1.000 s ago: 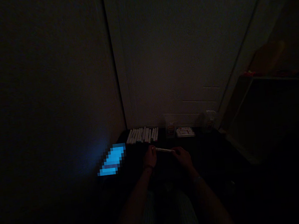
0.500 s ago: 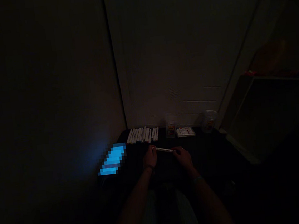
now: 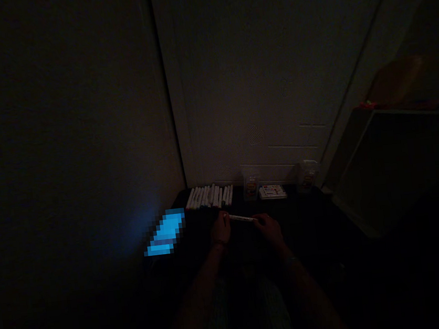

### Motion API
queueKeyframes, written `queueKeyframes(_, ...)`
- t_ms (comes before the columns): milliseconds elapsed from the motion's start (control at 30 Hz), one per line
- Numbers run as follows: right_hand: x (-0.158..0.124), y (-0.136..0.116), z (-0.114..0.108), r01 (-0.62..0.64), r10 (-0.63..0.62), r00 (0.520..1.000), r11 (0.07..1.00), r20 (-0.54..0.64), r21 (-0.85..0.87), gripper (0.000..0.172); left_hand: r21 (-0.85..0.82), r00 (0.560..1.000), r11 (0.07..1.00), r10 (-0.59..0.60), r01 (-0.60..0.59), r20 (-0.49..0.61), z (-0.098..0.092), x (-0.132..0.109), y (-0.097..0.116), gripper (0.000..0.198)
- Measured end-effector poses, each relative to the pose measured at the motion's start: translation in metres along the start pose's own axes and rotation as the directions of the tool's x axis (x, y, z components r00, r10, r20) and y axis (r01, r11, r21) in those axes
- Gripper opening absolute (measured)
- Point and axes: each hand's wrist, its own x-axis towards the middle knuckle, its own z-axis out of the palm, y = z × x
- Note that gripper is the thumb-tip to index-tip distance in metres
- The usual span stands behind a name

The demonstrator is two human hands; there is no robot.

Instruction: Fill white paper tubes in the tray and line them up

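Observation:
A slim white marker (image 3: 241,217) is stretched between my two hands above the dark tabletop. My left hand (image 3: 221,228) is closed on its left end. At the other end, my right hand (image 3: 268,227) pinches the tip with bent fingers. Behind my left hand lies a row of several white markers (image 3: 209,197), side by side. Past my right hand is a flat pack of white markers (image 3: 273,192). The room is very dark, so fine detail on the held marker cannot be made out.
Two clear plastic containers with labels, one (image 3: 251,188) left of the pack and another (image 3: 308,176) to its right, stand against the wall. A glowing blue, pixelated screen (image 3: 166,232) is at the left. A shelf unit (image 3: 386,166) stands to the right.
Both hands stay nearly in place with the marker between them. Its right end sits very slightly higher. The picture has become a little sharper.

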Motion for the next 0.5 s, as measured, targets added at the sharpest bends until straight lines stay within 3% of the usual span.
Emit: queueKeyframes(500,0.0019,0.0041,0.0026,0.019,-0.019,1.000,1.000,-0.007,0.004,0.027,0.009,1.000,1.000,0.006,-0.006,0.006,-0.0017,-0.0012,0.0005,0.031)
